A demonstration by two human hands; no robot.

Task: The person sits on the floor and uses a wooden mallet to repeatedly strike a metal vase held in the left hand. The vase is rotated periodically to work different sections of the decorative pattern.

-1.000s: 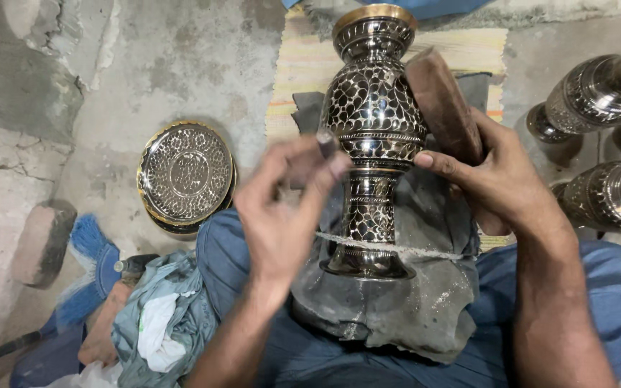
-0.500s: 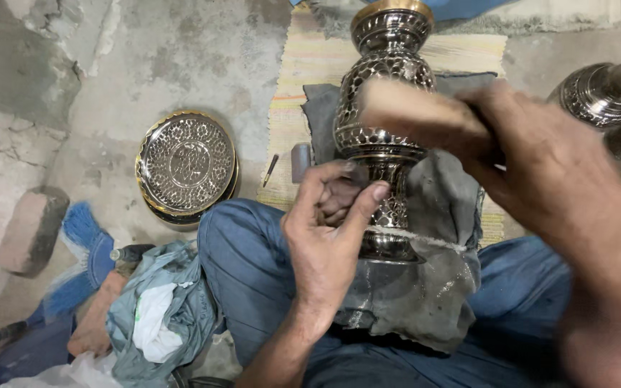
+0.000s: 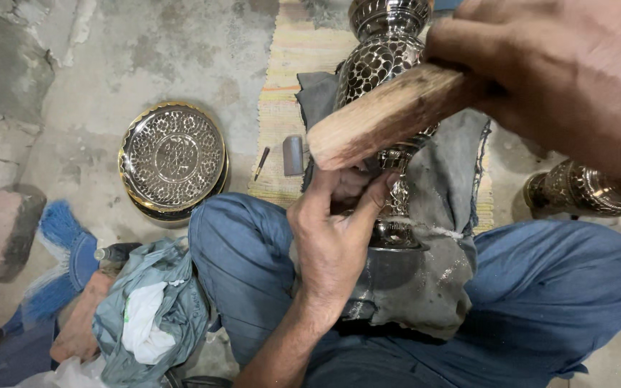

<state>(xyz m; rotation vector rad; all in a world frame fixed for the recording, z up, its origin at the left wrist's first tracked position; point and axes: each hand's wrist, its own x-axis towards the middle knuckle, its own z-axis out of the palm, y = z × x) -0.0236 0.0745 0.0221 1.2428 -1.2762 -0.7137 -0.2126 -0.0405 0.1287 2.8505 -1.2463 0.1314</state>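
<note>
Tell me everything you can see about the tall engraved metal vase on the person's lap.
The vase is shiny, silvery metal with dark patterned engraving, a flared neck, a bulging body and a narrow stem down to a round foot. It stands roughly upright on a grey cloth spread over the person's lap. The left hand grips its stem. The right hand holds a wooden block raised in front of the body, hiding part of it; whether the block touches it is unclear.

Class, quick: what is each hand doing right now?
Left hand: fingers curled against the stem of the engraved metal vase.
Right hand: closed on a wooden block, raised near the camera.
</note>
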